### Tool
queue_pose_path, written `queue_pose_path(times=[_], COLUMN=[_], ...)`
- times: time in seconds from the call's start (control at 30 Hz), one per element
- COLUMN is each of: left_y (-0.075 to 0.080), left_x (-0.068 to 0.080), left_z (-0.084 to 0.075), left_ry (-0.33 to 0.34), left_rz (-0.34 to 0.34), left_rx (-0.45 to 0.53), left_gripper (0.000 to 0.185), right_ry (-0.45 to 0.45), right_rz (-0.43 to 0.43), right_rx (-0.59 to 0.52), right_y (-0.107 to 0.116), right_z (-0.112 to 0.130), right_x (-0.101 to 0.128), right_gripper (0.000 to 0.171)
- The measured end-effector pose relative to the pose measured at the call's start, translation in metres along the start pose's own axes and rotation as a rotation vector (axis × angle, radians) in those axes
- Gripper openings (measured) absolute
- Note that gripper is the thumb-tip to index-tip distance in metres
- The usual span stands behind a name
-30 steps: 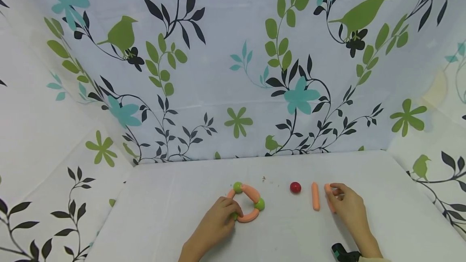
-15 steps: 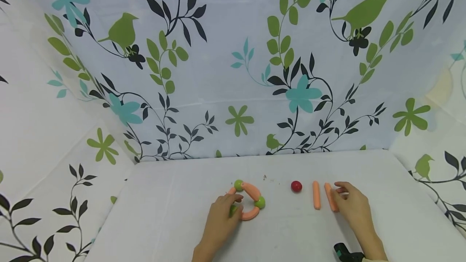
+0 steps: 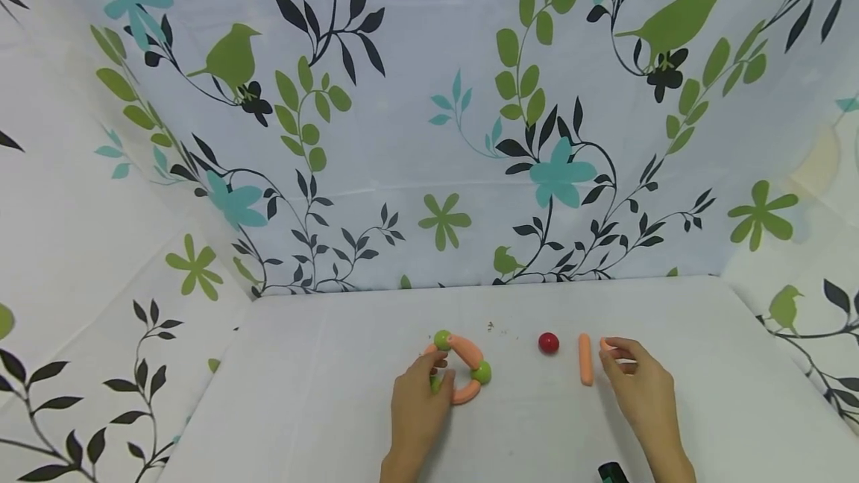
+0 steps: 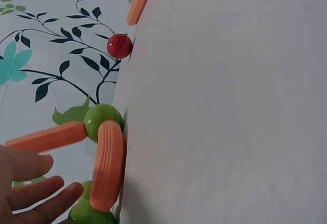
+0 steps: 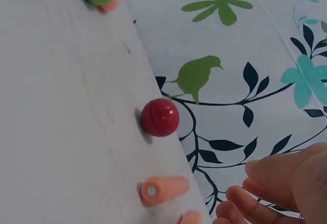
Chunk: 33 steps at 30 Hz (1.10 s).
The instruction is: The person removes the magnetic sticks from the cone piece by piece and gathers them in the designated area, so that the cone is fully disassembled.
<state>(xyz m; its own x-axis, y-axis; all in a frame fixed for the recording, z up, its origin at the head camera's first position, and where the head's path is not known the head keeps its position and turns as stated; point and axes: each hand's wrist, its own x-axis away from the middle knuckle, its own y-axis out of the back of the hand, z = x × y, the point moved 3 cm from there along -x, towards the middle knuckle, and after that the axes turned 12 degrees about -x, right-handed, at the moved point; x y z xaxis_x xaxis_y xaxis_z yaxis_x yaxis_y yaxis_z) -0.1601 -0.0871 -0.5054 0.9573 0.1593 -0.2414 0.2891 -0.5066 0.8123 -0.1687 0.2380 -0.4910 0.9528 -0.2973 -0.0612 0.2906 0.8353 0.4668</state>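
Note:
A ring of green balls and orange rods lies on the white table [image 3: 510,423] in the head view. My left hand [image 3: 421,408] reaches over its left side, partly hiding a green ball [image 3: 435,384] there. In the left wrist view the fingers [image 4: 48,198] of this hand are spread beside a ridged, bent orange rod [image 4: 108,165]. My right hand [image 3: 640,386] hovers at a straight orange rod [image 3: 606,344], hiding most of it. The right wrist view shows nothing between thumb and fingers, and the rod's end [image 5: 190,217] lies apart from them.
Left of my right hand lies another straight orange rod [image 3: 585,359], with a metal dot on its end. Beyond it sits a red ball [image 3: 548,343]. A black object [image 3: 612,472] shows at the bottom edge. Patterned cloth [image 3: 403,133] rises behind the table.
My left hand has shifted right and turned more upright, its fingers loosening around the ring's left ball. My right hand has moved slightly left over the straight rod, covering more of it.

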Motion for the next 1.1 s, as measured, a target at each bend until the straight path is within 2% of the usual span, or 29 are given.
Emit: queue_pose_path(times=[0.17,0.33,0.6,0.7,0.87,1.1], left_y=[-0.008,-0.014,-0.025,-0.03,-0.033,-0.035], left_x=[0.002,0.005,0.007,0.008,0.006,0.005], left_z=[-0.01,-0.015,-0.021,-0.021,-0.018,-0.018], left_ry=[0.03,0.047,-0.034,-0.055,-0.07,-0.129], left_rz=[-0.038,-0.068,-0.076,-0.073,-0.087,-0.14], left_rx=[0.029,-0.012,-0.187,-0.232,-0.24,-0.292], left_gripper=[0.029,0.032,0.037,0.036,0.036,0.037], right_ry=[0.007,0.02,0.085,0.093,0.106,0.091], right_rz=[-0.047,-0.05,-0.011,0.029,0.109,0.145], right_rx=[-0.068,-0.148,-0.29,-0.343,-0.378,-0.443], right_y=[-0.01,-0.023,-0.046,-0.058,-0.078,-0.095], right_z=[0.01,0.019,0.022,0.019,0.019,0.019], right_x=[0.008,0.014,0.018,0.019,0.021,0.026], right_gripper=[0.033,0.029,0.026,0.026,0.025,0.024])
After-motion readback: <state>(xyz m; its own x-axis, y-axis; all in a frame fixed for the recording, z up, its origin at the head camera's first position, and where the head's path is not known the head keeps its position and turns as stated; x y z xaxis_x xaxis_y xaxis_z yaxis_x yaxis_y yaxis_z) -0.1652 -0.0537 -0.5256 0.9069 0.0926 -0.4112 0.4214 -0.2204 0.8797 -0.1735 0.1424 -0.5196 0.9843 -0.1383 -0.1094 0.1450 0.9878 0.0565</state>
